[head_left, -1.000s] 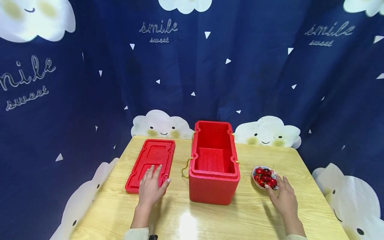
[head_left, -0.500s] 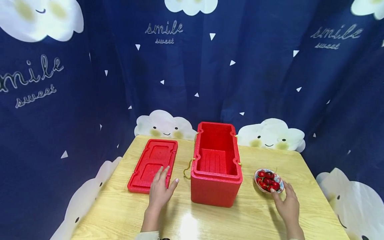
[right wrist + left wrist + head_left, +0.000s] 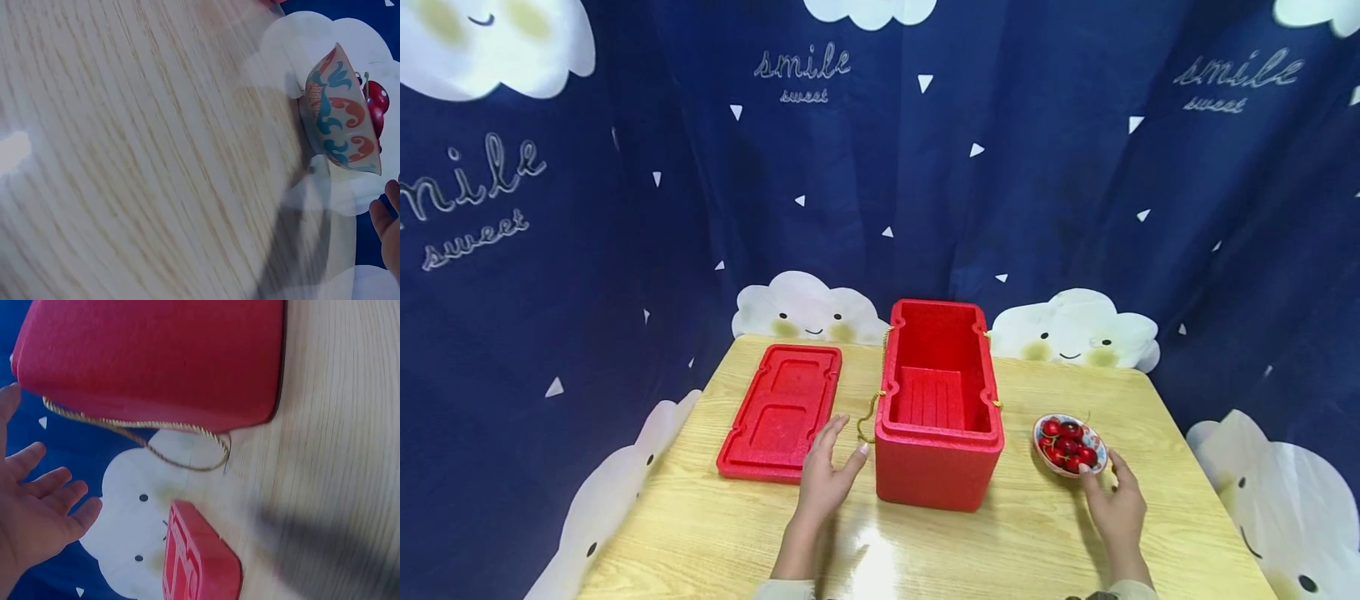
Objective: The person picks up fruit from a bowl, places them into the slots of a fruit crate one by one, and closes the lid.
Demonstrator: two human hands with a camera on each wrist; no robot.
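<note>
My left hand [image 3: 827, 483] is held over the table between the red lid [image 3: 782, 429] and the red foam box [image 3: 936, 475]. Its fingers are spread and hold nothing. In the left wrist view a gold cord [image 3: 187, 428] loops from the box's side, a little way from the fingers. On the right, a patterned bowl [image 3: 337, 119] holds several red cherries [image 3: 1067, 446]. My right hand [image 3: 1118, 508] is beside its near right rim, thumb and fingers apart; the right wrist view shows a gap between fingertips and bowl.
The box stands uncovered in the middle of the wooden table [image 3: 700, 533], with its ribbed floor visible. The lid lies flat to its left. A dark blue curtain [image 3: 865, 167] with cloud prints surrounds the table's back and sides.
My left hand has moved right, from over the lid to the gap beside the box. The right hand has stayed by the bowl with only a slight shift. Box, lid and bowl stay put.
</note>
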